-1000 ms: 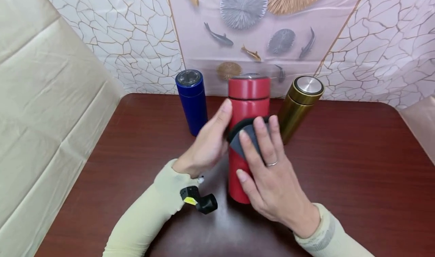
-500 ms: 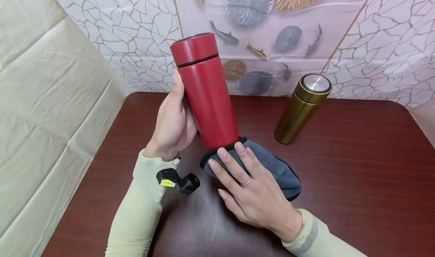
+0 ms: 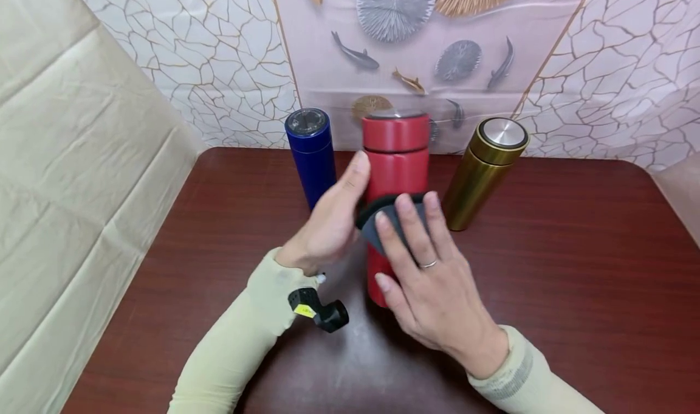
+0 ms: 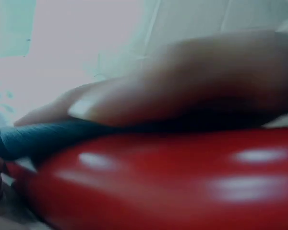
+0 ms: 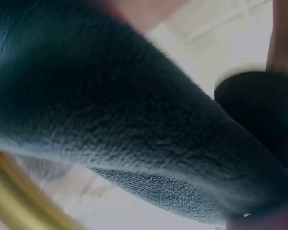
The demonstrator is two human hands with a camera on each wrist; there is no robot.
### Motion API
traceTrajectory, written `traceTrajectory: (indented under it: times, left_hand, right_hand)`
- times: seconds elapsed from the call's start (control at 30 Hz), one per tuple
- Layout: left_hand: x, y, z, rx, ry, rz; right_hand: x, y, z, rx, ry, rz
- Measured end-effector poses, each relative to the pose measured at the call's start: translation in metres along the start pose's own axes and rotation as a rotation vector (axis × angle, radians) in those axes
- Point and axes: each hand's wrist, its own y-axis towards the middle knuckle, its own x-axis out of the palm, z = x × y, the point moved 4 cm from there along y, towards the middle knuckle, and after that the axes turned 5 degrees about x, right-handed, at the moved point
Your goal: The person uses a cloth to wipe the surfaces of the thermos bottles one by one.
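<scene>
A red vacuum flask (image 3: 396, 174) with a silver-topped lid is upright in the middle of the head view. My left hand (image 3: 325, 225) holds it from the left, thumb along its side; the other fingers are hidden behind it. With straight fingers, my right hand (image 3: 437, 286) presses a grey cloth (image 3: 370, 230) with black edging against the flask's front. The left wrist view has the glossy flask wall (image 4: 158, 187) close up, the cloth and blurred fingers lying over it. Folds of cloth (image 5: 125, 96) fill much of the right wrist view. Whether the flask's base touches the table cannot be told.
On the brown table (image 3: 574, 268) a blue flask (image 3: 312, 158) stands behind my left hand. A gold flask (image 3: 476, 183) stands to the right, close behind my right hand. A patterned sheet (image 3: 219, 67) hangs behind the table's far edge.
Half a second ago the red flask was tilted left and raised, the cloth at its base. Now it is upright farther right, with the cloth around mid-height, much as one second ago.
</scene>
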Motion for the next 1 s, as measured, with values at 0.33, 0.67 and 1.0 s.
traceTrajectory:
  times: [0.33,0.67,1.0]
  left_hand:
    - [0.028,-0.009,-0.036,-0.134,0.346,-0.336]
    - [0.028,-0.003,-0.042,0.027,0.083,-0.248]
    - [0.027,0.001,-0.044,-0.04,0.022,-0.219]
  right_hand:
    - [-0.039,0.025,0.028,0.196,0.134,0.143]
    - [-0.048,0.026,0.036,0.352,0.347,0.136]
    - [-0.058,0.025,0.042,0.617,0.433,0.342]
